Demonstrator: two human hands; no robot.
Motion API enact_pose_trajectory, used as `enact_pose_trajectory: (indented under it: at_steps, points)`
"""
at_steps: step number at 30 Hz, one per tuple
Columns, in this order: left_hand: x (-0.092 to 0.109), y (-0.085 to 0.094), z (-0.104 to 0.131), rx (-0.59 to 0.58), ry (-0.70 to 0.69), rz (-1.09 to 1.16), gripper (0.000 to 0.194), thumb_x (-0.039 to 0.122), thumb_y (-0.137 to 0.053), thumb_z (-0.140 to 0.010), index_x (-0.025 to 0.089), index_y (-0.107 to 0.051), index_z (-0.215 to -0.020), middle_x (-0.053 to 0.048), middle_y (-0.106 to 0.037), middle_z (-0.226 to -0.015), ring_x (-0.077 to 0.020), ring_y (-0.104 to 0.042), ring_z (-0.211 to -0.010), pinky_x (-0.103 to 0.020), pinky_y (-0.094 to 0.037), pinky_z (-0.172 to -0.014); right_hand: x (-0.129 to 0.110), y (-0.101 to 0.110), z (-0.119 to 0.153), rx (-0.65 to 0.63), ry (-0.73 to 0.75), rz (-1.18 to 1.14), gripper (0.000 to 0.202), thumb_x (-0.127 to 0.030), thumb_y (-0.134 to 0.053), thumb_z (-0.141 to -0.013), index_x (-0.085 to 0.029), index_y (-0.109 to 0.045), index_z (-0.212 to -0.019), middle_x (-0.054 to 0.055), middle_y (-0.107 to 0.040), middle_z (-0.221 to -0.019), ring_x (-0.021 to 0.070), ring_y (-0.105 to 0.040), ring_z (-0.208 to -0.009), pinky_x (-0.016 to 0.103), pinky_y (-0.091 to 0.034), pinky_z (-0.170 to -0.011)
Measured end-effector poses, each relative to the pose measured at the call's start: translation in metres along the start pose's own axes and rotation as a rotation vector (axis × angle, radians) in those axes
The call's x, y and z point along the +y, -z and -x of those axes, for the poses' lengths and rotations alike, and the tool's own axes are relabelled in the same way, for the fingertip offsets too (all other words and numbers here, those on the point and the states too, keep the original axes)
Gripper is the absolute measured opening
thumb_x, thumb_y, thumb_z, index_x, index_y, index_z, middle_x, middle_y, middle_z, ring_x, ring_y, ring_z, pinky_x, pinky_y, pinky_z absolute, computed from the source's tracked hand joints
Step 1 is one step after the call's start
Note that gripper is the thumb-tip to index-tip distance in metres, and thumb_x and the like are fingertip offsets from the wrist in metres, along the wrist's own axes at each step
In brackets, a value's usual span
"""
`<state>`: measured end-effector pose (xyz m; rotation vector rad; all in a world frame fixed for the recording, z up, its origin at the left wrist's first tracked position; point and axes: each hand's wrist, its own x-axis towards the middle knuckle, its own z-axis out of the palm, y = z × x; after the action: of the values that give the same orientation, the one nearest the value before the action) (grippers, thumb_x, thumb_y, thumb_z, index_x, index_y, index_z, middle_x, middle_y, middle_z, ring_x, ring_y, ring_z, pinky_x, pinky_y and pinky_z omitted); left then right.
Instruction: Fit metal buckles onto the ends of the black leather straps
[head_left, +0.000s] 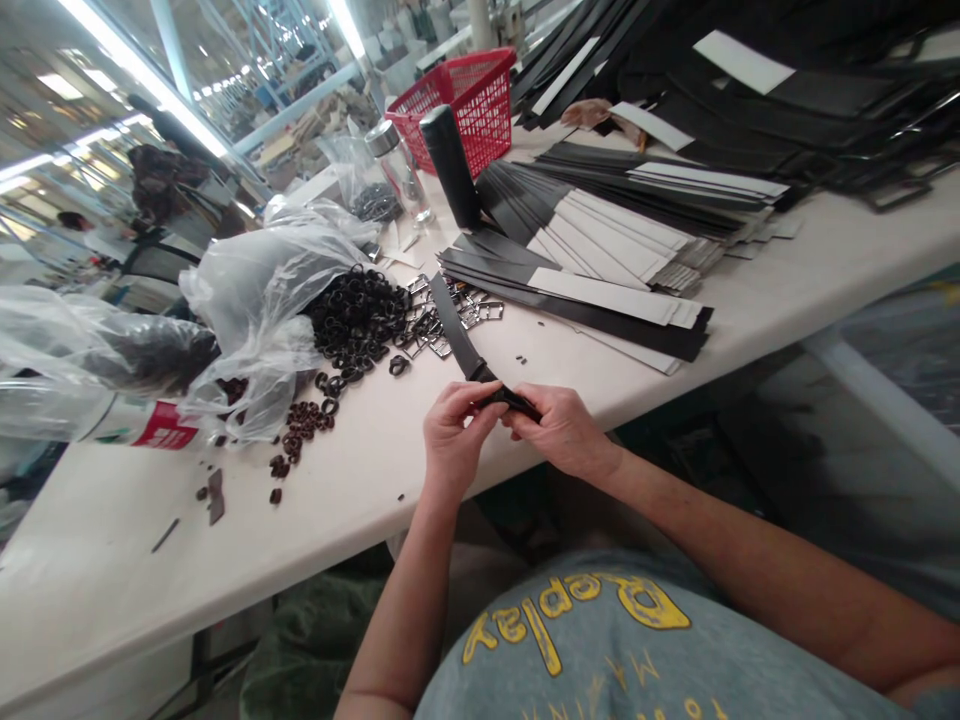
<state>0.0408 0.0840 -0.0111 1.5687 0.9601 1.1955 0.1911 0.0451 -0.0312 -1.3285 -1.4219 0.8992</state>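
Observation:
A dark strap runs from the heap of metal buckles toward me, with a dark loop around it near my fingers. My left hand pinches the strap close to its near end. Right beside it, my right hand is closed on the strap's end, over the table's front edge. Left of the strap lies a pile of black loops, with brown loops scattered nearer to me. Stacked dark strips with white backing lie beyond my right hand.
Behind the strips stand a black bottle, a glass bottle and a red basket. Plastic bags cover the table's left part. More dark strips fill the far right. A person is in the far background.

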Motion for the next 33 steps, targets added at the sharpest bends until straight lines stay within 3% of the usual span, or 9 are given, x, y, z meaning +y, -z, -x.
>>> enact_pose_trajectory:
  at_steps: [3, 8, 14, 17, 20, 23, 26, 30, 33]
  points:
    - [0.005, -0.001, 0.001, -0.063, -0.02, -0.088, 0.022, 0.023, -0.08, -0.076, 0.026, -0.079, -0.097, -0.004, -0.07, -0.092, -0.0144, -0.063, -0.083, -0.023, -0.05, -0.071, -0.003, 0.003, -0.001, -0.007, -0.023, -0.076, 0.015, -0.031, -0.059, -0.085, -0.021, -0.06, -0.074, -0.001, -0.065, -0.064, 0.0147, -0.065, -0.055, 0.024, -0.047, -0.055]
    - [0.0, 0.001, 0.003, -0.058, 0.143, 0.134, 0.024, 0.034, -0.079, -0.077, 0.023, -0.078, -0.098, -0.004, -0.074, -0.091, -0.0144, -0.066, -0.076, -0.026, -0.054, -0.07, -0.008, 0.008, -0.004, -0.069, -0.097, -0.212, 0.015, -0.033, -0.06, -0.084, -0.02, -0.059, -0.076, 0.0, -0.067, -0.069, 0.0154, -0.068, -0.057, 0.023, -0.051, -0.054]
    - [-0.004, -0.004, 0.003, -0.081, -0.07, -0.133, 0.01, 0.022, -0.075, -0.08, 0.022, -0.078, -0.089, -0.004, -0.071, -0.088, -0.0144, -0.066, -0.081, -0.024, -0.053, -0.071, -0.002, 0.014, -0.005, -0.132, 0.009, -0.125, 0.003, -0.019, -0.056, -0.078, -0.019, -0.058, -0.081, -0.001, -0.067, -0.067, 0.0153, -0.067, -0.062, 0.022, -0.049, -0.057]
    - [0.003, -0.004, 0.003, -0.106, -0.124, -0.248, 0.013, 0.019, -0.071, -0.084, 0.022, -0.078, -0.094, -0.004, -0.071, -0.089, -0.0145, -0.066, -0.081, -0.024, -0.054, -0.071, -0.003, 0.017, -0.005, -0.158, -0.015, -0.135, 0.006, -0.024, -0.058, -0.08, -0.019, -0.058, -0.083, -0.001, -0.067, -0.069, 0.017, -0.068, -0.066, 0.023, -0.05, -0.058]
    - [0.012, 0.0, 0.001, -0.202, -0.172, -0.347, 0.018, 0.017, -0.063, -0.089, 0.023, -0.076, -0.101, -0.006, -0.073, -0.095, -0.0162, -0.068, -0.087, -0.027, -0.054, -0.078, -0.008, 0.018, -0.005, -0.157, -0.06, -0.223, 0.016, -0.033, -0.058, -0.084, -0.018, -0.058, -0.082, 0.0, -0.064, -0.068, 0.0174, -0.069, -0.065, 0.024, -0.052, -0.057]
    - [0.016, 0.002, 0.0, -0.26, -0.156, -0.397, 0.021, 0.017, -0.059, -0.091, 0.023, -0.072, -0.107, -0.006, -0.074, -0.096, -0.0167, -0.068, -0.087, -0.03, -0.053, -0.081, -0.012, 0.017, -0.005, -0.136, -0.089, -0.294, 0.021, -0.038, -0.06, -0.084, -0.017, -0.06, -0.083, 0.0, -0.064, -0.07, 0.0159, -0.068, -0.061, 0.024, -0.053, -0.056]
    - [0.011, -0.004, 0.004, -0.163, 0.004, -0.178, 0.02, 0.025, -0.062, -0.09, 0.022, -0.065, -0.11, -0.003, -0.072, -0.086, -0.0148, -0.068, -0.076, -0.028, -0.055, -0.073, -0.013, 0.016, -0.005, -0.122, -0.112, -0.365, 0.024, -0.04, -0.06, -0.084, -0.016, -0.063, -0.085, 0.002, -0.066, -0.073, 0.0142, -0.066, -0.06, 0.024, -0.054, -0.056]
    - [0.001, -0.015, 0.009, 0.133, 0.155, 0.232, 0.027, 0.032, -0.079, -0.076, 0.019, -0.058, -0.086, 0.003, -0.066, -0.076, -0.0096, -0.064, -0.06, -0.021, -0.053, -0.061, -0.013, 0.014, -0.002, -0.078, -0.093, -0.385, 0.023, -0.039, -0.06, -0.084, -0.016, -0.065, -0.084, 0.001, -0.067, -0.069, 0.0133, -0.064, -0.057, 0.022, -0.052, -0.053]
    - [-0.001, -0.017, 0.004, 0.322, 0.309, 0.509, 0.03, 0.042, -0.076, -0.079, 0.017, -0.059, -0.081, 0.001, -0.068, -0.078, -0.0077, -0.064, -0.061, -0.018, -0.051, -0.062, -0.012, 0.014, 0.001, -0.057, -0.088, -0.36, 0.02, -0.036, -0.059, -0.083, -0.017, -0.064, -0.081, 0.001, -0.067, -0.065, 0.0136, -0.064, -0.056, 0.022, -0.051, -0.053]
